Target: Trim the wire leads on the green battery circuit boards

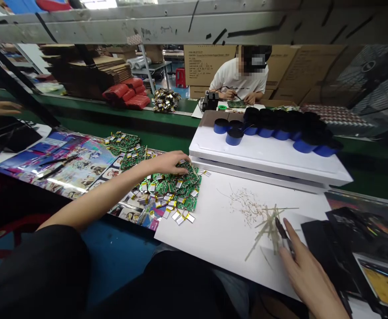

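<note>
My left hand reaches over the heap of green circuit boards, fingers apart and bent down at its upper right part. Whether the fingertips touch a board is hard to see. Small silver batteries with yellow ends hang from the boards. In my right hand is a slim dark hand tool, its exact kind unclear, pointing away from me. Its tip is over a pile of thin pale-green strips on the white work surface. Beside them lie many fine reddish-brown bits.
A white foam tray carries blue-and-black round parts beyond the work surface. Black sheets lie at right. Dark tools rest on the patterned mat at left. A co-worker sits opposite; another person's hand shows far left.
</note>
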Available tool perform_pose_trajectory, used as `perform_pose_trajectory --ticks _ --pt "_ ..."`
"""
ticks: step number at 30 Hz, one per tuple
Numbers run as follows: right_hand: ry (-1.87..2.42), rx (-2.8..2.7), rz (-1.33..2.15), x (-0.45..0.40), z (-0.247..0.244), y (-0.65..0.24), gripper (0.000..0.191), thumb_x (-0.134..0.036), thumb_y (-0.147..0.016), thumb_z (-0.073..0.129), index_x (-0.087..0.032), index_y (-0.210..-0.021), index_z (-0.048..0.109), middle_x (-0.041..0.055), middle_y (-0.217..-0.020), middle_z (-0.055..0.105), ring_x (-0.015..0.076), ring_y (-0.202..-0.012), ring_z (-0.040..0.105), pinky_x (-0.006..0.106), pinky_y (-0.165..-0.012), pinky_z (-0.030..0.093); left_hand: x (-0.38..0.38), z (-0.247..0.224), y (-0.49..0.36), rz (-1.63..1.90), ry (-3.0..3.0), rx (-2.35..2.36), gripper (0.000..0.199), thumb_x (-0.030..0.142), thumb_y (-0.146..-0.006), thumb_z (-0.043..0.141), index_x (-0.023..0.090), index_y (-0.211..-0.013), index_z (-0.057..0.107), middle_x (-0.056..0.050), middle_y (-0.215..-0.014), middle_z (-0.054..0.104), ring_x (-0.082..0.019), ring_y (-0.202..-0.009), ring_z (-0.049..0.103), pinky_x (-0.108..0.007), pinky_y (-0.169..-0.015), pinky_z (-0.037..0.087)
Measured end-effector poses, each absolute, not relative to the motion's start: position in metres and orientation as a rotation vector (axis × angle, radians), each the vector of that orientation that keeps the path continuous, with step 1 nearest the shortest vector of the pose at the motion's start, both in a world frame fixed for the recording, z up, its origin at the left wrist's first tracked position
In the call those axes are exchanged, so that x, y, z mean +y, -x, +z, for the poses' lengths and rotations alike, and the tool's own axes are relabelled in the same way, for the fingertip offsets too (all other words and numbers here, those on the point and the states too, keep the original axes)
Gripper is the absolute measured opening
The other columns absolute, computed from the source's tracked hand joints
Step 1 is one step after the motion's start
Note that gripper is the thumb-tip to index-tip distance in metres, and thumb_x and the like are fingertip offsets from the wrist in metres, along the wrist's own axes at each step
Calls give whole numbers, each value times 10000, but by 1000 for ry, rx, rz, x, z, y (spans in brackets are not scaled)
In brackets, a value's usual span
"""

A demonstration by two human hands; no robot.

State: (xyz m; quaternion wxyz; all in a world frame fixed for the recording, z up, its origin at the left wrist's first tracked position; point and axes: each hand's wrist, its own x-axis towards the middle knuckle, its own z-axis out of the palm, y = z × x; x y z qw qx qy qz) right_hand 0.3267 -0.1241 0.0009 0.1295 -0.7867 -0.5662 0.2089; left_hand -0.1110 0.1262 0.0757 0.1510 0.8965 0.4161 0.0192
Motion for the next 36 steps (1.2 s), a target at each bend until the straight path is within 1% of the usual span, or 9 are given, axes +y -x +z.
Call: perform_pose_trajectory --ticks 3,7,12,16,22,26,29,33,36 --pt "2365 -1600 570 -119 7 -326 793 -565 -962 392 -279 -1698 324 193 -1487 659 447 -1248 713 560 -897 592 107 59 89 13 -2720 1071 651 629 -973 596 163 -1425 647 -202 -1455 602 -372 -1317 586 -442 -1114 439" --pt "2202 -1533 671 -123 11 -315 745 -575 -918 488 -214 -1568 539 147 -1142 815 379 -1022 797 470 -833 627 103 44 76 24 -2848 1047 674 658 -893 703 136 -1318 703 -223 -1419 616 -418 -1277 580 -513 -1121 421" --pt "1735 -1650 985 -140 -1 -274 507 -483 -885 628 -173 -1256 779 139 -1204 819 322 -1062 794 377 -882 650 113 51 78 243 -2798 984 419 496 -930 686 155 -1169 729 -166 -1197 707 -343 -1149 628 -479 -1091 429" --pt "1576 -1812 1089 -149 -7 -256 520 -281 -838 633 -254 -1339 768 88 -1326 785 324 -1132 779 425 -957 647 113 69 87 534 -2544 972 427 527 -978 638 172 -1203 710 -152 -1247 700 -302 -1193 637 -432 -1082 460" --pt "1830 -1778 835 -141 -8 -278 519 -354 -860 610 -259 -1357 723 80 -1353 769 341 -1207 745 470 -995 625 104 90 102 945 -2123 1092 497 582 -906 732 164 -1175 739 -135 -1267 720 -260 -1177 668 -363 -1046 504" --pt "1642 -1460 921 -125 6 -260 301 -494 -926 662 -241 -1088 680 119 -1136 810 260 -851 747 366 -728 616 96 94 98 1154 -1912 1071 498 577 -895 754 154 -1157 757 -144 -1253 737 -253 -1138 691 -346 -993 545" --pt "1304 -1109 1301 -104 20 -218 340 -537 -933 729 -255 -985 547 107 -1112 802 131 -544 551 294 -539 508 83 90 87 1194 -1999 1007 431 526 -902 780 183 -1164 776 -139 -1260 733 -262 -1184 687 -385 -1049 545" --pt "939 -688 1696 -65 28 -158 467 -579 -853 825 -246 -881 498 75 -1069 801 104 -524 542 280 -526 516 45 74 66 1143 -2312 796 377 458 -907 811 222 -1199 781 -139 -1222 743 -269 -1166 708 -437 -1071 566" --pt "893 -457 1831 -44 28 -130 518 -571 -730 927 -228 -939 600 15 -890 772 123 -546 607 252 -490 525 10 54 52 1084 -2497 493 380 393 -955 768 181 -1270 747 -177 -1248 736 -269 -1241 690 -395 -1086 583"
